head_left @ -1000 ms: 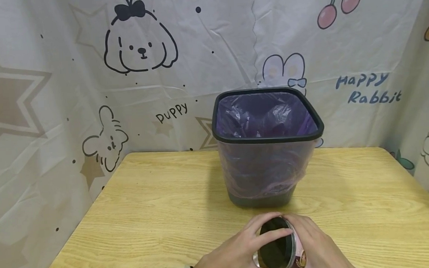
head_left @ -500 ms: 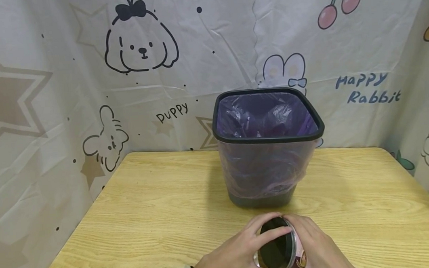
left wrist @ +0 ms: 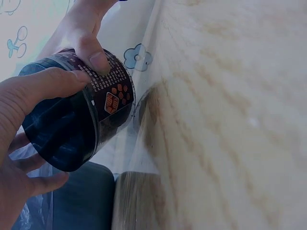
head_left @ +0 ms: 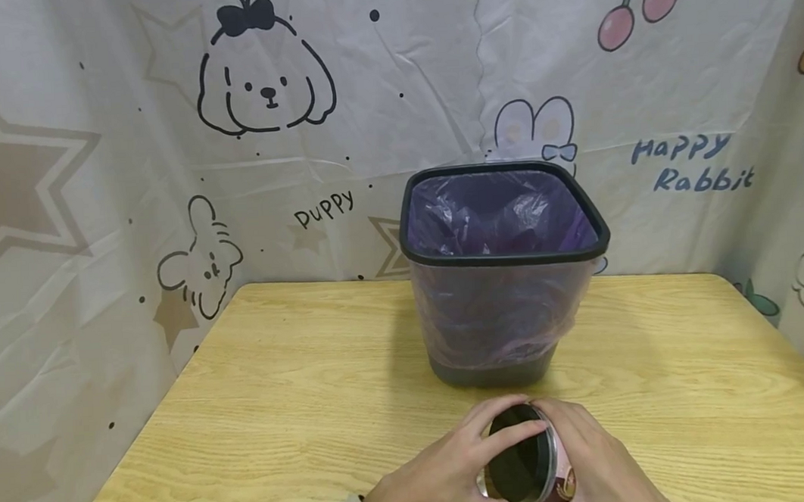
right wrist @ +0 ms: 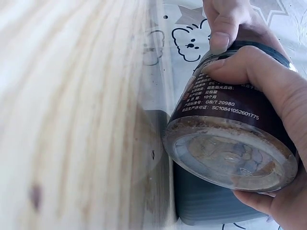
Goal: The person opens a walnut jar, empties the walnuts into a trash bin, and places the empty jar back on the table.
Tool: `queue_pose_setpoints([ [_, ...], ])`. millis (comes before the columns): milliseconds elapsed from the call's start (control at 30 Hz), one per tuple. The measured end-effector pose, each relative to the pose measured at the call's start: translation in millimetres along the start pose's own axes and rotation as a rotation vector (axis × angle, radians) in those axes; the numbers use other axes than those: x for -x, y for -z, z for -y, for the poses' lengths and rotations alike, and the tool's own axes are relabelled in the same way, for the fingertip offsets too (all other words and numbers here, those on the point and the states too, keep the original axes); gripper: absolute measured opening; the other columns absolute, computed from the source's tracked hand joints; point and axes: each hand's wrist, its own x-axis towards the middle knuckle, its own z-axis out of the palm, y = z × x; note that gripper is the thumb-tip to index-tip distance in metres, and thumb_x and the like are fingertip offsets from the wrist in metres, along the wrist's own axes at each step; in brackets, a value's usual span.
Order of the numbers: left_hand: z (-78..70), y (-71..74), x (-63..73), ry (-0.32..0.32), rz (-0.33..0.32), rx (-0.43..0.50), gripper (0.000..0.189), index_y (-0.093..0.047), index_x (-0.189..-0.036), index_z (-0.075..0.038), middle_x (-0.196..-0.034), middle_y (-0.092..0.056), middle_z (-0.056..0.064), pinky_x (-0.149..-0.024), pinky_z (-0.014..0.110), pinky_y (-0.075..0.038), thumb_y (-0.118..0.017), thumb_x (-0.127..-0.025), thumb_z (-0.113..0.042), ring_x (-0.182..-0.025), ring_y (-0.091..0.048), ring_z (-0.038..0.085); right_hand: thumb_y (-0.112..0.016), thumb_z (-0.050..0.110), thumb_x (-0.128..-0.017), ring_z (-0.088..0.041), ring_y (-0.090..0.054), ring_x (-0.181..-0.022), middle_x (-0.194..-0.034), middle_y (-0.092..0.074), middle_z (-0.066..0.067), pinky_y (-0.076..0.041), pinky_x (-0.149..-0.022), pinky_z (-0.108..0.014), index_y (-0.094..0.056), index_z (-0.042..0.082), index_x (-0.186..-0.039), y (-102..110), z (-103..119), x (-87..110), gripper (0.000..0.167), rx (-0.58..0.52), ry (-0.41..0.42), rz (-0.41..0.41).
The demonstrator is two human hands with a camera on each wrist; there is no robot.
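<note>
Both hands hold a clear plastic food jar [head_left: 562, 476] at the near side of the table, tipped on its side with its dark lid [head_left: 518, 457] facing left. My left hand [head_left: 447, 461] curls round the lid end, its thumb reaching onto the label. Round the body, nearer the base, my right hand [head_left: 600, 457] keeps its grip. In the left wrist view the brown label [left wrist: 115, 93] carries small waffle pictures and print. The right wrist view shows the jar's clear base [right wrist: 230, 158], with crumb-like bits at its edge.
A dark bin [head_left: 493, 375] with a black rim and a purple liner bag stands on the wooden table [head_left: 301, 408], just beyond the hands. A printed cloth [head_left: 393, 77] hangs behind the table and along both sides.
</note>
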Motion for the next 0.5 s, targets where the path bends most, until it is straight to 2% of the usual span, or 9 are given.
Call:
queue_pose_setpoints([
  [167, -1.2, -1.5, 1.7, 0.038, 0.008, 0.051, 0.096, -0.027, -0.151, -0.022, -0.156, -0.018, 0.005, -0.109, 0.028, -0.032, -0.084, -0.075, -0.031, -0.141, -0.023, 0.015, -0.083, 0.068, -0.053, -0.013, -0.053, -0.109, -0.127, -0.053, 0.009, -0.055, -0.073, -0.040, -0.046, 0.016, -0.139, 0.3, 0.6, -0.1, 0.108, -0.012, 0.003, 0.009],
  [400, 1.5, -1.5, 0.3, -0.019, -0.038, -0.027, 0.097, -0.030, -0.149, -0.017, -0.153, -0.025, 0.010, -0.109, 0.026, -0.032, -0.085, -0.071, -0.034, -0.137, -0.032, 0.018, -0.088, 0.060, -0.050, -0.013, -0.053, -0.109, -0.125, -0.054, 0.007, -0.055, -0.074, -0.039, -0.048, 0.012, -0.138, -0.4, -0.3, -0.8, 0.107, -0.001, 0.025, 0.011],
  [500, 2.1, -1.0, -0.6, -0.022, -0.044, -0.034, 0.097, -0.030, -0.148, -0.017, -0.152, -0.025, 0.010, -0.109, 0.025, -0.032, -0.085, -0.070, -0.034, -0.137, -0.032, 0.017, -0.091, 0.054, -0.046, -0.014, -0.054, -0.107, -0.124, -0.055, 0.004, -0.055, -0.072, -0.038, -0.049, 0.009, -0.136, 0.5, -0.8, -1.1, 0.109, 0.018, 0.042, 0.003],
])
